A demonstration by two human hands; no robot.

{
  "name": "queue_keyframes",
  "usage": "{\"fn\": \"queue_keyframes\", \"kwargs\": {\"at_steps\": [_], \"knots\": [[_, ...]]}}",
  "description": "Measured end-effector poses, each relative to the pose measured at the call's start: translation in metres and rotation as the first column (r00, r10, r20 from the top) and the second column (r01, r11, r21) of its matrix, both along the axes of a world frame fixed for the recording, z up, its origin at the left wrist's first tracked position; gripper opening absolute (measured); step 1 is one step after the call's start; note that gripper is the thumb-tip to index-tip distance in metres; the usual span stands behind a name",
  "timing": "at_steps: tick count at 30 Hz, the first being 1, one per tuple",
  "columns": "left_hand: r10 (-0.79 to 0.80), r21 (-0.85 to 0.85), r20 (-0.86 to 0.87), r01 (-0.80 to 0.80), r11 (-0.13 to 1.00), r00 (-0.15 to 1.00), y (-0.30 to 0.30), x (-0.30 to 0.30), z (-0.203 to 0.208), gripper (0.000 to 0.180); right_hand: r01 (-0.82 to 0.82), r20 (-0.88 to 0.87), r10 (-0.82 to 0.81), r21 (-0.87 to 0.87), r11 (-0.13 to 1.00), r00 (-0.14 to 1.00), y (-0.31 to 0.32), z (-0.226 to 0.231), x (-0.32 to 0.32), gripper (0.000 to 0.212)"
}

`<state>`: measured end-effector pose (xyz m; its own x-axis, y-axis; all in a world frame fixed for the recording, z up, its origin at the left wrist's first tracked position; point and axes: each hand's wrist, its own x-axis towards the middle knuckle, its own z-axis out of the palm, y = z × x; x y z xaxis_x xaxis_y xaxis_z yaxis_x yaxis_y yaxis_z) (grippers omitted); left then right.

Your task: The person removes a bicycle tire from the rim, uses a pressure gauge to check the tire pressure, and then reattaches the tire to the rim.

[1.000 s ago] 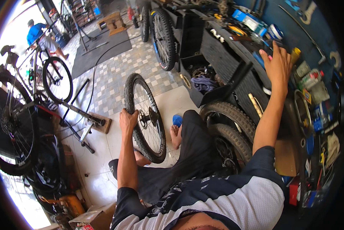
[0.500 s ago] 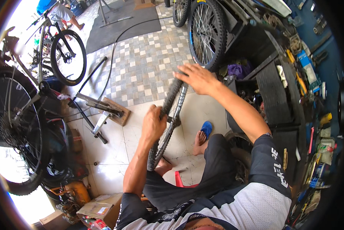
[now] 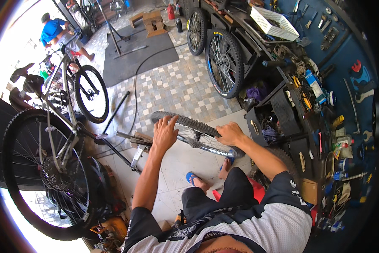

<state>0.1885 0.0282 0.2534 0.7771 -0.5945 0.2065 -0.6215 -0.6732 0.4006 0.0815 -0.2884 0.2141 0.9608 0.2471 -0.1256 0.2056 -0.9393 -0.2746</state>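
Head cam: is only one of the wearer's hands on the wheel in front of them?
No, the left hand and the right hand both touch the wheel, at separate spots along its tyre.

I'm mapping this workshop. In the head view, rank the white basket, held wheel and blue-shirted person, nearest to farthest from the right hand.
1. Held wheel: touching the right hand.
2. White basket: ahead, to the right.
3. Blue-shirted person: far off, upper left.

Bright daylight (image 3: 12, 46) floods the left side; 1 dark mat (image 3: 132, 61) lies on checkered floor tiles (image 3: 189, 82), pale plain tiles (image 3: 168, 168) nearer; a black workbench (image 3: 283, 106) lines the blue wall (image 3: 343, 57).
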Motion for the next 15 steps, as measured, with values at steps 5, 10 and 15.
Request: {"fn": "queue_keyframes", "kwargs": {"at_steps": [5, 10, 15], "knots": [[0.082, -0.029, -0.183, -0.089, 0.996, 0.98, 0.058, -0.03, -0.016, 0.064, 0.272, -0.135, -0.27, 0.001, 0.962, 0.953, 0.026, -0.02, 0.014, 0.037], [0.191, 0.164, -0.433, -0.131, 0.978, 0.881, 0.149, -0.09, -0.105, 0.055, 0.498, -0.273, -0.488, -0.036, 0.866, 0.829, -0.004, -0.056, -0.002, 0.036], [0.304, 0.243, -0.539, -0.201, 0.949, 0.785, 0.213, -0.141, -0.147, 0.031, 0.642, -0.259, -0.643, -0.101, 0.76, 0.72, -0.058, -0.085, -0.032, 0.036]]}}
